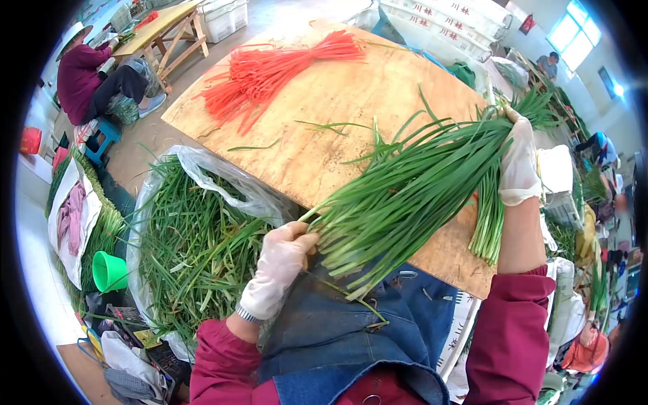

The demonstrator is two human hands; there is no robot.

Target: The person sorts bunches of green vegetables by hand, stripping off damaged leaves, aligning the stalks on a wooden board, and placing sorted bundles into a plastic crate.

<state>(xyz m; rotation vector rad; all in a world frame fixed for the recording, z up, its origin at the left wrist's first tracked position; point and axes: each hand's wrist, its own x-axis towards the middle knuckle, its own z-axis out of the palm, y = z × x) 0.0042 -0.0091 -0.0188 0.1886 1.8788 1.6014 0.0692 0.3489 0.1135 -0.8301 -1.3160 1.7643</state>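
Note:
A long bunch of garlic chives (418, 196) stretches across the near side of the wooden board, its pale stem ends pointing toward my body. My right hand (518, 158), in a thin whitish glove, is closed around the leafy end of the bunch. My left hand (280, 260), gloved too, is pinched at the left edge of the stem ends, with a chive stalk between thumb and fingers. Beneath my right hand, another chive bundle (487, 226) lies on the board. A loose stalk (351, 297) hangs below the bunch against my blue apron (324, 331).
Red ties (277, 71) lie spread on the wooden board (398, 88). A plastic bag (219, 172) of loose leaves stands to the left, beside a green cup (109, 271). A person in a white hat (84, 77) sits at another table. White crates (445, 27) are stacked behind.

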